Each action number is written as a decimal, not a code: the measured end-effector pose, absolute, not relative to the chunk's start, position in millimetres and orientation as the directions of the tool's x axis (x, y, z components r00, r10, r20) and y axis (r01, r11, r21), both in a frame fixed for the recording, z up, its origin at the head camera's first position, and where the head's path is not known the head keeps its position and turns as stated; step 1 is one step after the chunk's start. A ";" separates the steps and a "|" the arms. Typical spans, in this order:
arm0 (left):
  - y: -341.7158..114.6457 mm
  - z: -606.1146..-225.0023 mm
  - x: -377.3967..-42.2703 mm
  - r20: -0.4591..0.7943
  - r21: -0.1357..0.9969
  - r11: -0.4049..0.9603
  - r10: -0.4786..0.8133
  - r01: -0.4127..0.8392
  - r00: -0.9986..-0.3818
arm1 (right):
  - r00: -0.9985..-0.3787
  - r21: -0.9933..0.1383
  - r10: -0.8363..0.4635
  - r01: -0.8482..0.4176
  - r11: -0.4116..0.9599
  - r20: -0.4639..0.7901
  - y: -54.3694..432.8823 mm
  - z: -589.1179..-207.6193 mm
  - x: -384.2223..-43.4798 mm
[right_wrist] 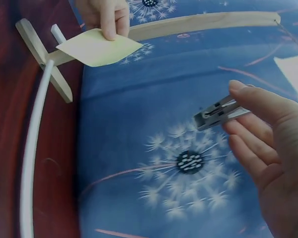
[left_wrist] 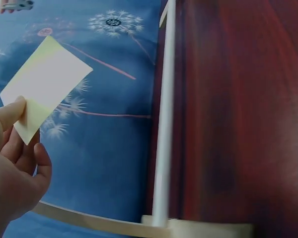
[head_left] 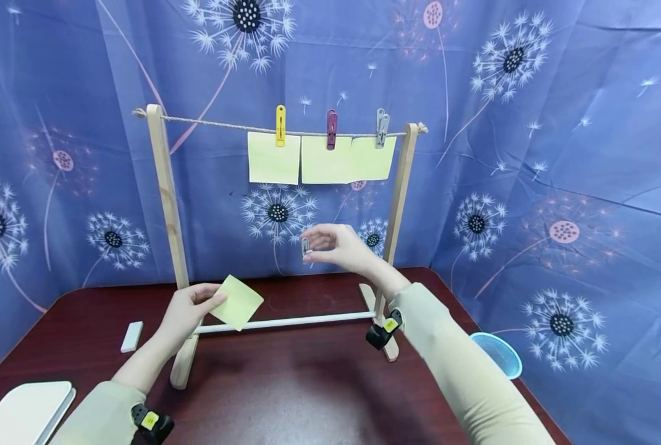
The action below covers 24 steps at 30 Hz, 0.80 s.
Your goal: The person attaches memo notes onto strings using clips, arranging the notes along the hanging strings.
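Observation:
Between thumb and fingers, my left hand [head_left: 191, 308] pinches a pale yellow paper square [head_left: 239, 303] by one corner, in front of the rack's left post. My right hand [head_left: 338, 247] holds a grey clothespin [right_wrist: 219, 113] by its handle end, below the hanging papers and apart from the left hand. Along the rope [head_left: 214, 123] three yellow sheets hang side by side, under a yellow clothespin [head_left: 280, 126], a maroon clothespin [head_left: 332, 130] and a grey clothespin [head_left: 383, 130].
A wooden rack's left post [head_left: 168, 198] and right post [head_left: 401, 198] carry the rope, with a white rod [head_left: 308, 320] low between them. On the dark red table [head_left: 286, 389] lie a white block [head_left: 132, 337] and a white flat case [head_left: 25, 411]. A blue mesh basket [head_left: 497, 354] is at right.

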<state>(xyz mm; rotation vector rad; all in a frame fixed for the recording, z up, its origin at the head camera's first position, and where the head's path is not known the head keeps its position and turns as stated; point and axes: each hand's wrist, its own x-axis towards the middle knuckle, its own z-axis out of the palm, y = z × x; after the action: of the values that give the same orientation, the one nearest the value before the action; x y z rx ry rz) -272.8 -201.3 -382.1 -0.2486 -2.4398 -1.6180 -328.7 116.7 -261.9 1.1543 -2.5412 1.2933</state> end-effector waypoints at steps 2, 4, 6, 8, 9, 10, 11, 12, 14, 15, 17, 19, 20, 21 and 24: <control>-201.9 -373.3 -272.9 0.309 0.866 0.407 0.025 0.292 -0.951 | -0.701 -0.642 -0.586 -0.676 0.362 0.407 113.3 -249.6 -327.4; -202.6 -364.0 -273.4 0.349 0.842 0.431 0.022 0.324 -0.937 | -0.672 -0.615 -0.587 -0.711 0.340 0.452 108.8 -237.2 -325.7; -203.3 -354.6 -274.1 0.367 0.829 0.447 0.022 0.337 -0.930 | -0.641 -0.588 -0.588 -0.744 0.318 0.493 103.1 -225.7 -324.2; -203.9 -345.4 -275.1 0.375 0.825 0.449 0.021 0.344 -0.927 | -0.614 -0.565 -0.588 -0.770 0.297 0.527 96.8 -215.6 -323.0; -204.1 -340.7 -275.3 0.380 0.824 0.447 0.022 0.349 -0.925 | -0.601 -0.552 -0.589 -0.781 0.291 0.540 93.5 -211.0 -322.9; -204.2 -336.1 -275.3 0.387 0.821 0.448 0.021 0.354 -0.922 | -0.595 -0.548 -0.592 -0.786 0.285 0.545 89.9 -206.7 -323.0; -204.4 -331.8 -275.7 0.393 0.820 0.447 0.017 0.358 -0.920 | -0.589 -0.540 -0.592 -0.792 0.285 0.551 86.2 -202.5 -323.4; -204.6 -327.1 -276.1 0.401 0.820 0.443 0.010 0.364 -0.916 | -0.585 -0.540 -0.592 -0.794 0.279 0.554 82.5 -198.2 -323.7; -205.1 -317.8 -277.0 0.432 0.814 0.438 -0.015 0.382 -0.902 | -0.585 -0.540 -0.586 -0.795 0.278 0.561 74.8 -188.9 -323.4; -205.0 -312.2 -276.9 0.445 0.815 0.428 -0.032 0.390 -0.895 | -0.585 -0.541 -0.583 -0.795 0.274 0.564 70.9 -184.2 -323.1; -204.7 -301.8 -277.7 0.469 0.823 0.395 -0.065 0.409 -0.881 | -0.583 -0.545 -0.569 -0.797 0.260 0.580 63.2 -174.3 -321.5; -203.6 -290.8 -277.8 0.497 0.829 0.347 -0.096 0.439 -0.862 | -0.576 -0.546 -0.554 -0.802 0.242 0.601 56.0 -164.9 -320.4; -202.6 -285.5 -277.7 0.510 0.831 0.321 -0.112 0.454 -0.853 | -0.570 -0.541 -0.548 -0.807 0.236 0.612 52.4 -160.4 -319.8; -201.8 -280.5 -278.0 0.518 0.834 0.292 -0.126 0.468 -0.846 | -0.561 -0.533 -0.544 -0.815 0.229 0.624 49.0 -156.1 -319.9; -199.1 -266.8 -278.2 0.542 0.833 0.238 -0.176 0.499 -0.822 | -0.533 -0.491 -0.532 -0.839 0.235 0.658 39.2 -144.4 -320.1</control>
<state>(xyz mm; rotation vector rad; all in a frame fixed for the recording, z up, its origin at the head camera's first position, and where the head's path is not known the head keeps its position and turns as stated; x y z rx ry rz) -278.2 -199.1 -266.8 -0.2943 -1.9760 -1.6302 -320.1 39.2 -144.4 1.2667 -2.1611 1.2047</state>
